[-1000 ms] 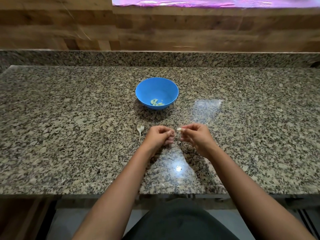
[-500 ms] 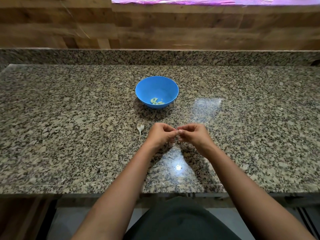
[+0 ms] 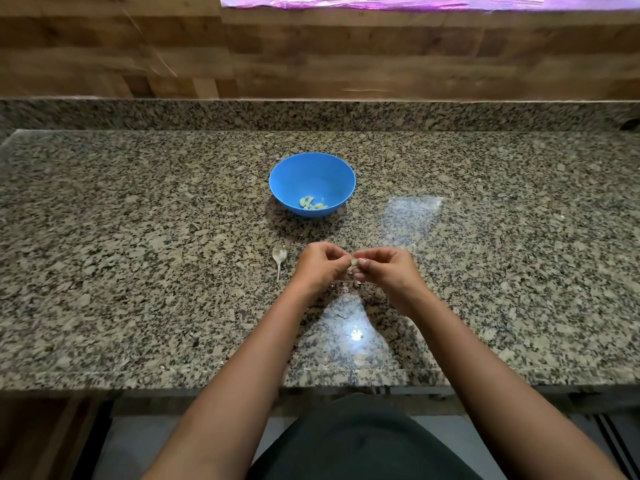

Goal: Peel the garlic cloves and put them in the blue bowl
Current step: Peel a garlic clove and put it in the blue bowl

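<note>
A blue bowl (image 3: 312,168) stands on the granite counter (image 3: 138,237) and holds several pale peeled garlic cloves (image 3: 311,202). In front of the bowl my two hands meet over the counter. My left hand (image 3: 320,265) and my right hand (image 3: 386,268) both pinch one small pale garlic clove (image 3: 354,262) between their fingertips. Most of the clove is hidden by the fingers. A garlic piece with a thin stalk (image 3: 278,256) lies on the counter just left of my left hand.
A granite upstand (image 3: 311,114) and a wooden wall (image 3: 311,57) close off the back of the counter. The counter's front edge (image 3: 138,386) runs near my body. A bright light reflection (image 3: 355,334) shines between my forearms.
My hands have closed together around the clove and stayed in the same spot in front of the bowl. The bowl and the stalked piece have not moved.
</note>
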Demonstrator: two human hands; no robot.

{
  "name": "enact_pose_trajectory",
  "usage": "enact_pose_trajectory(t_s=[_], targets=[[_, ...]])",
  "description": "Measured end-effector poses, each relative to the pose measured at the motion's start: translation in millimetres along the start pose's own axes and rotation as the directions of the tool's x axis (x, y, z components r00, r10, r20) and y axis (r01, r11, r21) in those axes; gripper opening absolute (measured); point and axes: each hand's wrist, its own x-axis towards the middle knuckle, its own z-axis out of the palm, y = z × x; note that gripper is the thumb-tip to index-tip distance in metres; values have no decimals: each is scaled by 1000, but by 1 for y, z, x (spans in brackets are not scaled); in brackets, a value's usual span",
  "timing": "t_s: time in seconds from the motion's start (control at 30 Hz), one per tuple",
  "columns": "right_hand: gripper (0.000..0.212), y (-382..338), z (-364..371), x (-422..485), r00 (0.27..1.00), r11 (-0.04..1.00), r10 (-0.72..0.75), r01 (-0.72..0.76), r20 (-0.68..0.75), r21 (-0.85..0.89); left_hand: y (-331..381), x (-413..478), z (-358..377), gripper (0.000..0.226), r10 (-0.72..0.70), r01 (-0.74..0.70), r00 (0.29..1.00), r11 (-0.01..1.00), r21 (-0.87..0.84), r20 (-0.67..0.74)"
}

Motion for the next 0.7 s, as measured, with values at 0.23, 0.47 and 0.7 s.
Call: enact_pose_trajectory(t_s=[0.23,0.47,0.7], targets=[[16,-1,-2,-1,998,973,51,-61,48,225,-3,3,2,6,-5,5,1000,999,33,-14],[17,-3,1,3,997,961,81,-78,2,266,0,2,4,6,1,2,999,998,69,-42],[27,-6,-12,10,989,941,132,-105,-64,321,1,7,6,4,-47,50,995,998,37,-85]])
